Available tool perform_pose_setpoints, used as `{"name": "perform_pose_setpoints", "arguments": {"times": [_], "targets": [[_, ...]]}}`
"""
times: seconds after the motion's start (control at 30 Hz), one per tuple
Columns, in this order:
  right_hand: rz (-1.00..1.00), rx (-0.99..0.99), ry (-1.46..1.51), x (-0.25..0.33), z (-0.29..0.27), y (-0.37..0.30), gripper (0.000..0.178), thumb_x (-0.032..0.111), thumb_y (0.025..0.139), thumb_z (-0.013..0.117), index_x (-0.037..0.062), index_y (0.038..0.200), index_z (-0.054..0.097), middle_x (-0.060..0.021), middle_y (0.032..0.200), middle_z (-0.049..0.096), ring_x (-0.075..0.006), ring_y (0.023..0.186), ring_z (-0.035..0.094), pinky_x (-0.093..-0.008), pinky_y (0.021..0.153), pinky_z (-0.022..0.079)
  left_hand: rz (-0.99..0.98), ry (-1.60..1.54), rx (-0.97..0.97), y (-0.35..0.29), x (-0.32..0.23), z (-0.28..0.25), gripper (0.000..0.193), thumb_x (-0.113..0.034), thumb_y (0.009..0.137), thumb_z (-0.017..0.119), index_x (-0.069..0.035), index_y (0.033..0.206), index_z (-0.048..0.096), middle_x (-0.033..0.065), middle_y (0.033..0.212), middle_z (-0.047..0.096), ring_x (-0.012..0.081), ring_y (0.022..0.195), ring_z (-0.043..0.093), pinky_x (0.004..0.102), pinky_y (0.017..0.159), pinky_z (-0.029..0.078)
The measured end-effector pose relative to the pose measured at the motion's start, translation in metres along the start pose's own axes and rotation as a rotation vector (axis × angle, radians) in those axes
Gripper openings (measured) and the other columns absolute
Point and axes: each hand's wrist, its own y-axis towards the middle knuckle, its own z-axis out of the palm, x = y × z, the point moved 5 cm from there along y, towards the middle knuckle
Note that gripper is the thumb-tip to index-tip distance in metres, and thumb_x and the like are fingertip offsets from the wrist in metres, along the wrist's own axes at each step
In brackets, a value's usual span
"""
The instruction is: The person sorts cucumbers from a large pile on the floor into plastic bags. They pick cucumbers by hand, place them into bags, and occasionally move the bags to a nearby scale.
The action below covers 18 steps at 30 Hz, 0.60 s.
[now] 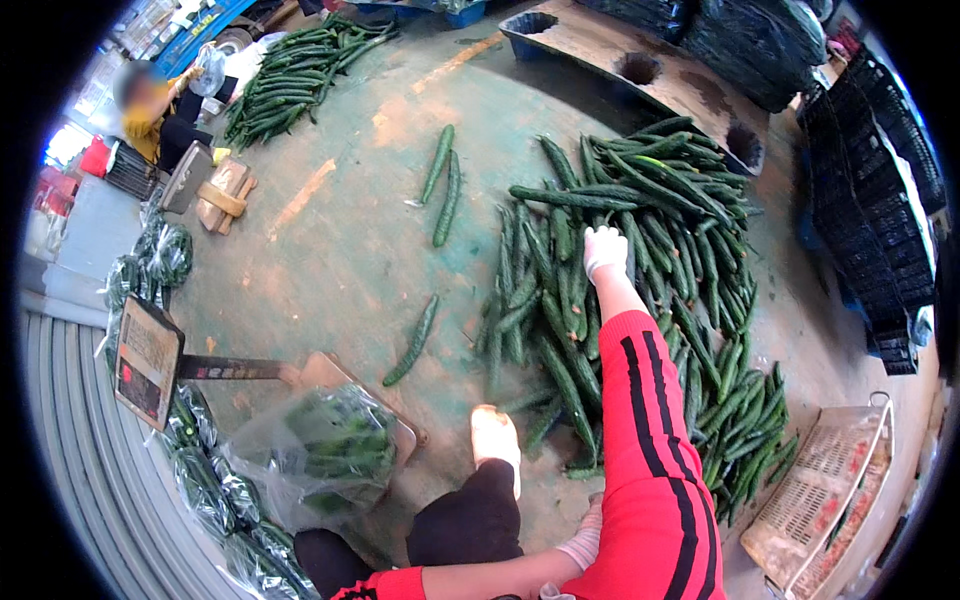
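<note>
A large heap of dark green cucumbers (pixel 690 240) lies on the floor in front of me and to the right. My right hand (pixel 605 252), in a white glove, reaches into the heap with its fingers bent round a cucumber among the others. Low in view, my left hand (pixel 585 535), also gloved, sits beside and partly behind my red right sleeve. Its fingers are mostly hidden. To the left, an open clear plastic bag (pixel 320 450) with cucumbers in it rests on a platform scale (pixel 405 440).
The scale's display (pixel 148 360) stands at left, near bagged cucumbers (pixel 215 490). Loose cucumbers (pixel 412 340) lie mid-floor. A plastic basket (pixel 815 490) is at lower right, black crates (pixel 865 200) at right, and a pallet (pixel 600 55) behind. A person (pixel 160 115) sits far left near another cucumber pile (pixel 290 80).
</note>
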Motion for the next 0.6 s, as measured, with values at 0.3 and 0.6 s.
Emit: {"name": "perform_pose_setpoints", "arguments": {"times": [0.3, 0.6], "targets": [[0.053, 0.078, -0.085, -0.005, 0.036, 0.041, 0.031, 0.025, 0.094, 0.041, 0.0138, 0.095, 0.069, -0.0032, 0.097, 0.068, -0.0218, 0.095, 0.062, -0.0482, 0.079, 0.047, -0.055, -0.073, -0.039, 0.005, 0.048, -0.019, 0.026, -0.017, 0.086, 0.051, -0.009, 0.105, 0.066, 0.0104, 0.113, 0.062, 0.0235, 0.104, 0.058, 0.0453, 0.086, 0.043], [0.459, 0.051, 1.902, -0.045, -0.007, -0.092, 0.029, 0.028, 0.094, 0.051, 0.0092, 0.113, 0.063, -0.0019, 0.101, 0.064, -0.0112, 0.089, 0.060, -0.0273, 0.074, 0.047, -0.014, -0.012, -0.234, -0.014, 0.037, -0.026, 0.024, -0.017, 0.084, 0.048, -0.008, 0.097, 0.066, 0.0102, 0.100, 0.062, 0.0243, 0.093, 0.060, 0.0408, 0.079, 0.045]]}}
